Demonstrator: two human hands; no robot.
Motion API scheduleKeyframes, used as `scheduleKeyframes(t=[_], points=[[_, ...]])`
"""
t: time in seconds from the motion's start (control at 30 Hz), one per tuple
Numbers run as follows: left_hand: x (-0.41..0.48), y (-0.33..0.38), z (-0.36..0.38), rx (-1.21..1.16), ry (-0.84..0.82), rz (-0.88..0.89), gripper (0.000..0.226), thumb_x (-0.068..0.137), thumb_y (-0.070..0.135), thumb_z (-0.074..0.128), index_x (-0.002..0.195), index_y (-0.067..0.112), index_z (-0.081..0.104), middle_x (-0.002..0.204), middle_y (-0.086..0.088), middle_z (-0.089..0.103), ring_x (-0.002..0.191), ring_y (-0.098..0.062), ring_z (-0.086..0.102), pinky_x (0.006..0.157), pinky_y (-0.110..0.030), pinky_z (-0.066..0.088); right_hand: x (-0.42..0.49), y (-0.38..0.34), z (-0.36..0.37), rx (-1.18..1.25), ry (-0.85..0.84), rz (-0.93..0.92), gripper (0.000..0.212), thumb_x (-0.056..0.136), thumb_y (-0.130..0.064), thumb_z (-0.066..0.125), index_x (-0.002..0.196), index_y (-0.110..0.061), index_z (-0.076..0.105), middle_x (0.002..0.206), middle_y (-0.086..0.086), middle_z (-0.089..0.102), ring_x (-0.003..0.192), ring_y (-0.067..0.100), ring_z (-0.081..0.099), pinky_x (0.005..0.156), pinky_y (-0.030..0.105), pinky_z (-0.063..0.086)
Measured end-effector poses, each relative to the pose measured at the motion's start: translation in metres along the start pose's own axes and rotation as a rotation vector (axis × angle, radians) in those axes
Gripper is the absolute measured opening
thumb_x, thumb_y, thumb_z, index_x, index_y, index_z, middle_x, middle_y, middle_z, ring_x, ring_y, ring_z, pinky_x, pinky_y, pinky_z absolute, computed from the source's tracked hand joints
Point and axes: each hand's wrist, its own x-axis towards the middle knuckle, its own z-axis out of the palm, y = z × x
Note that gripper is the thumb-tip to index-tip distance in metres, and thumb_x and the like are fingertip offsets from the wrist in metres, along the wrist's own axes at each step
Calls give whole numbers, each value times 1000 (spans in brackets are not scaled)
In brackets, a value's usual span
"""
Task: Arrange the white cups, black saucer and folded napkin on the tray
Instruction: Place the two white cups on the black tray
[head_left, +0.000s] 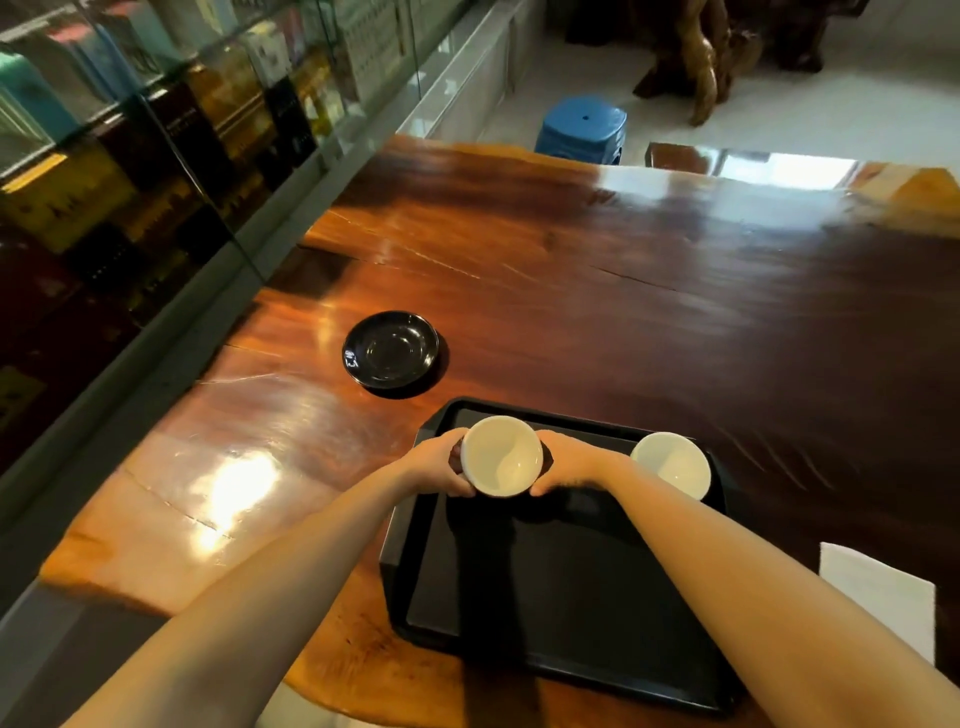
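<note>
Both hands on one white cup (502, 456) over the black tray's (571, 597) far left corner: left hand (439, 462) and right hand (563, 462) cupped around its sides. Second white cup (671, 464) sits at the far right corner. Glossy black saucer (390, 349) and folded napkin (878, 592) lie on the wooden table (623, 270).

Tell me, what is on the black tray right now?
Two white cups: one held between both hands, another at the far right corner. The arms cover part of the tray.
</note>
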Motion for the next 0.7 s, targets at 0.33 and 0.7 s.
scheduleKeyframes(t=[0.33, 0.7], points=[[-26, 33, -57, 179, -1, -143, 31, 88, 23, 60, 115, 18, 47, 117, -8, 49, 96, -22, 53, 76, -30, 46, -35, -42, -50, -316, 18, 197, 69, 86, -20, 65, 144, -11, 29, 149, 9, 33, 127, 32, 44, 100, 47, 47], [-61, 46, -107, 330, 89, -137, 54, 89, 33, 57, 138, 16, 40, 129, -8, 54, 105, -20, 60, 87, -38, 55, -21, -119, -69, -417, 38, 74, 65, 87, -19, 64, 143, -7, 33, 146, 10, 41, 125, 31, 49, 99, 45, 48]])
